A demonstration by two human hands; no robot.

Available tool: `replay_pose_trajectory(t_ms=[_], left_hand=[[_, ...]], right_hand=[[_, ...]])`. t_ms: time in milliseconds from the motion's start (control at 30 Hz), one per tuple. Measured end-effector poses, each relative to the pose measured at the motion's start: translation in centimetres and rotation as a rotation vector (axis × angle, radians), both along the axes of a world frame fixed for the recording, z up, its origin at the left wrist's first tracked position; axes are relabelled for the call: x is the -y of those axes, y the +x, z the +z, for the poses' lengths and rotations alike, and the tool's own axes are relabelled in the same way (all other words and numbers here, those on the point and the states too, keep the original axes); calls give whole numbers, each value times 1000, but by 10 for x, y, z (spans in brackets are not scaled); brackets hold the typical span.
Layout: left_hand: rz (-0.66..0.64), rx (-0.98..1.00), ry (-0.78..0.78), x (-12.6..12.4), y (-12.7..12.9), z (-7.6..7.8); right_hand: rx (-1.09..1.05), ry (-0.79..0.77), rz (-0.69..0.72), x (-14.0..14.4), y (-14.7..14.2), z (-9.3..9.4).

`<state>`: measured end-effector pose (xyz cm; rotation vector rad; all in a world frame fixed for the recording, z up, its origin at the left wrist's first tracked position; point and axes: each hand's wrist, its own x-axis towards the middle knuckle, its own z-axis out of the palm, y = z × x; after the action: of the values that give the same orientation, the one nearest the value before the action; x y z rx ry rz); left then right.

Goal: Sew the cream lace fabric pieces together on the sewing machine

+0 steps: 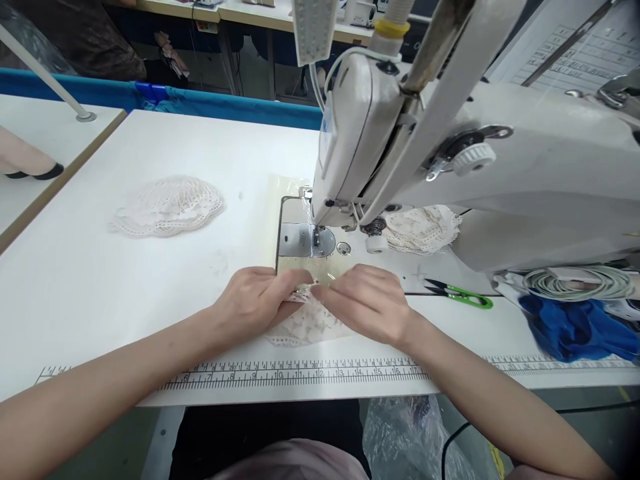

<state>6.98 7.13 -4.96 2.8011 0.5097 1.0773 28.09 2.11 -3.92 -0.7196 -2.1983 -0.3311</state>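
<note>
White lace piece (305, 323) pinched by two hands, left (257, 300), right (367, 300).

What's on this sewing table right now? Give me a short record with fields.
Left hand: left hand pinches the lace piece
Right hand: right hand pinches the same lace from the other side
Machine: sewing machine, its needle plate just beyond the hands
Left of the machine: lace pile
Under the machine arm: second lace pile
Right of the hands: green snips, blue cloth
Table edge: printed ruler
</note>
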Motion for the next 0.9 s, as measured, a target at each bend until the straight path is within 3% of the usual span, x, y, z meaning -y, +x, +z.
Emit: replay_pose_trajectory(t_ms=[133, 300, 367, 467, 533, 633, 733, 900], left_hand=[[-5, -3, -114, 5, 2, 1], [-22, 43, -190, 14, -1, 9], [-17, 36, -334, 20, -2, 18], [-35, -61, -663, 25, 0, 30], [16, -201, -767, 24, 4, 32], [180, -386, -570, 15, 10, 22], [325, -389, -287, 6, 13, 8], [241, -264, 111, 2, 12, 1]], right_hand=[[180, 271, 105, 4, 1, 8], [211, 276, 130, 18, 1, 23], [176, 104, 114, 25, 2, 35], [26, -370, 71, 29, 4, 48], [-88, -688, 20, 22, 6, 47], [-177, -940, -107, 3, 7, 28], [-188, -946, -245, -13, 6, 4], [-169, -875, -412, -22, 5, -11]])
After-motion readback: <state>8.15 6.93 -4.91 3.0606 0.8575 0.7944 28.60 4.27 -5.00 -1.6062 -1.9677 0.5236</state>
